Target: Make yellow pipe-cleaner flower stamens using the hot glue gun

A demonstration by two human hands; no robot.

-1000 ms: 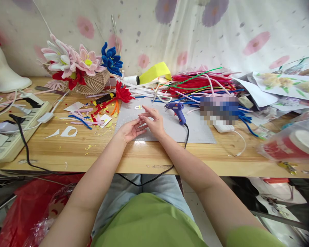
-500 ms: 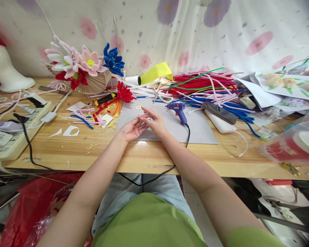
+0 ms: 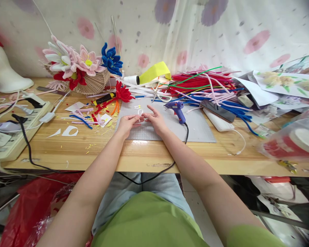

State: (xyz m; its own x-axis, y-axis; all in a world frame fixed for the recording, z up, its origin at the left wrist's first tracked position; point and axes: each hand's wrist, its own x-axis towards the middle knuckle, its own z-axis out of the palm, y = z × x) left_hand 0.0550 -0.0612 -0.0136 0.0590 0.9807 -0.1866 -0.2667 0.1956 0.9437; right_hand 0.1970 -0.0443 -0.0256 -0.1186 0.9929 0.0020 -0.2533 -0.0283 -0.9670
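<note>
Over the grey mat (image 3: 195, 132), my left hand (image 3: 128, 125) pinches a thin white looped strand (image 3: 140, 113), its kind too small to make out. My right hand (image 3: 156, 120) is held close on the right, fingertips near the strand and the left fingertips. One of its fingers stretches up and away, apart from the others. Some small white and yellow pieces (image 3: 137, 107) lie on the mat just beyond my hands. A blue glue gun (image 3: 177, 109) rests on the mat to the right, its black cord running off the front edge.
Scissors (image 3: 158, 94) and a pile of coloured pipe cleaners (image 3: 203, 84) lie behind the mat. Fuzzy flowers (image 3: 89, 63) stand at the back left. A phone (image 3: 218, 111) and a bagged cup (image 3: 288, 144) sit at the right, a power strip (image 3: 23, 137) at the left.
My hands were overlapped with the left palm turned up. Now they have drawn slightly apart, the left fingers pinch, and the white loop shows between them.
</note>
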